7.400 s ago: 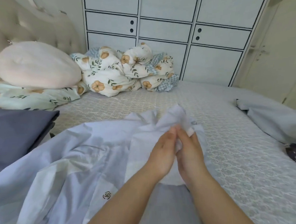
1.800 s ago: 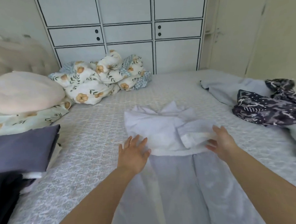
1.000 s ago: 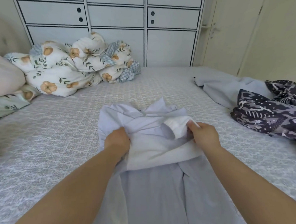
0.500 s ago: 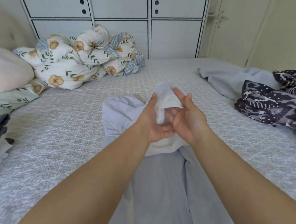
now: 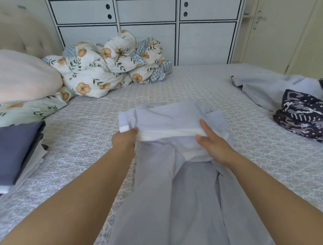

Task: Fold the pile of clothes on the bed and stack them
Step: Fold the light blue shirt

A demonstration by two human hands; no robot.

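Here is the pale blue shirt point(image 5: 168, 122) laid out in the middle of the bed point(image 5: 210, 87), its far end doubled back into a thick band, its long lower part running straight toward the camera. The left hand point(image 5: 123, 141) is at the shirt's left edge, fingers curled under the fold and gripping the cloth, just below a white cuff point(image 5: 124, 121) that sticks out there. The right hand point(image 5: 210, 141) lies on the shirt's right side, fingers straight and slightly apart, flat on the fabric, the thumb along the white edge of the fold. To the left of the shirt, at the bed's edge, sits a stack of folded clothes point(image 5: 13, 155) with a dark grey-blue piece on top. Left and farther back from the shirt, a pale pink pillow point(image 5: 21, 76) rests on a floral pillow point(image 5: 28, 110), and beyond the shirt a bundled floral quilt point(image 5: 107, 69) sits against the white cabinet point(image 5: 146, 27). To the right of the shirt lies a loose pale blue garment point(image 5: 265, 89), and touching it, nearer the right edge, a crumpled dark patterned garment point(image 5: 303, 115), both unfolded. Behind those, right of the cabinet, a cream door point(image 5: 274, 26) stands closed
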